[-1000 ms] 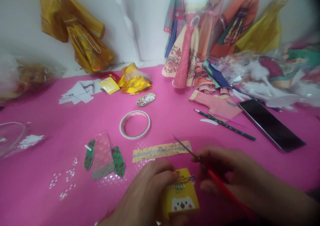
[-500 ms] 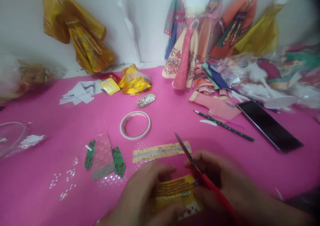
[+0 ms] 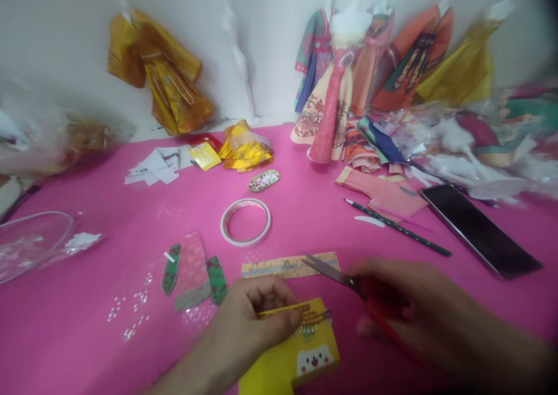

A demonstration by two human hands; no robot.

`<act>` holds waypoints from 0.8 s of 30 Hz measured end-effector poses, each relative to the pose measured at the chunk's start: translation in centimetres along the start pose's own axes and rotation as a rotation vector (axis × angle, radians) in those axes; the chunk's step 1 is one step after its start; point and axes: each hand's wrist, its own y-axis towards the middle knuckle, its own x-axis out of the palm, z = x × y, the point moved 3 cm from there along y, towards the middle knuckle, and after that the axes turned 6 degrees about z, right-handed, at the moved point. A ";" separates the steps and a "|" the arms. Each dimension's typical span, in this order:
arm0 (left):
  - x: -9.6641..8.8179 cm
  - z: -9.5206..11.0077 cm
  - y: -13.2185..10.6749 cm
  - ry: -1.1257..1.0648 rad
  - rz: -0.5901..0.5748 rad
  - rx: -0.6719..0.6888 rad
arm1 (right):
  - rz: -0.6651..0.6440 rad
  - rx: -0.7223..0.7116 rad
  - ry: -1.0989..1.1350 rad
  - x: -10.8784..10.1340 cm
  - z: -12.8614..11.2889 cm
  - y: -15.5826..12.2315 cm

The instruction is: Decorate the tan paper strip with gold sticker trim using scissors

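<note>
My left hand [image 3: 261, 325] pinches a yellow card [image 3: 270, 372] printed with a white cartoon face, fingers behind and thumb in front. Rows of small gold and pearl-like bead trim [image 3: 320, 313] lie across the card's upper part, partly under my thumb. My right hand [image 3: 401, 302], slightly blurred, is closed round the red handles of a pair of scissors [image 3: 331, 270]. Their blades point up and left, the tips over a beige patterned strip [image 3: 270, 267] with a grey line along it. Blade and card are apart.
On the pink table are a roll of tape [image 3: 224, 223], green and pink fabric pieces [image 3: 192, 267], loose gems [image 3: 131, 331], a sparkly oval case [image 3: 264, 180], a dark pencil [image 3: 410, 232] and a phone [image 3: 479, 229]. Dressed doll forms [image 3: 331, 110] stand along the wall.
My right hand has moved away from the card to the right with the scissors, which now lie flatter. The card shows more of its face, and the view has shifted slightly.
</note>
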 end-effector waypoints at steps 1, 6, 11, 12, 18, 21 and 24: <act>-0.2 -0.1 0.2 -0.009 0.008 -0.001 | 0.019 -0.105 -0.133 -0.7 -0.1 0.1; -1.0 -0.6 0.6 -0.039 0.079 -0.010 | 0.054 -0.463 -0.576 -1.9 0.0 0.0; -1.3 -0.6 0.6 -0.022 0.085 0.021 | 0.040 -0.535 -0.645 -1.4 0.0 -0.3; -1.3 -0.6 0.6 -0.009 0.087 0.028 | 0.035 -0.548 -0.650 -1.3 -0.1 -0.3; -1.2 -0.3 0.8 0.020 0.066 0.045 | -0.015 -0.525 -0.657 -1.3 -0.4 -0.4; -1.1 -0.2 0.8 0.029 0.067 0.067 | -0.058 -0.527 -0.668 -1.1 -0.3 -0.6; -1.1 -0.2 0.7 0.018 0.062 0.048 | -0.061 -0.526 -0.672 -1.0 0.1 -0.9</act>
